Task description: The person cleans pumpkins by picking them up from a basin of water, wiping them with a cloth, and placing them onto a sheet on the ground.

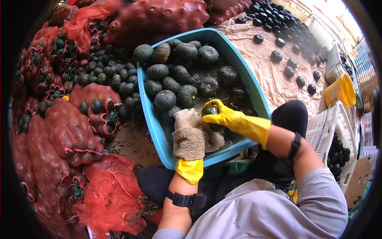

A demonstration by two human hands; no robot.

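Observation:
A blue tub holds water and several dark green squashes. Over its near part is my left hand, in a yellow glove with a tan cloth wrapped over it; the cloth hides the fingers. To its right, my right hand, also in a yellow glove, has its fingers curled round a small green squash. The cloth lies against the lower left side of that squash.
Red mesh sacks of squashes are stacked at the left and back. Squashes lie on a pale sheet at the right. A yellow bucket and white crates stand at the far right. An empty red net lies front left.

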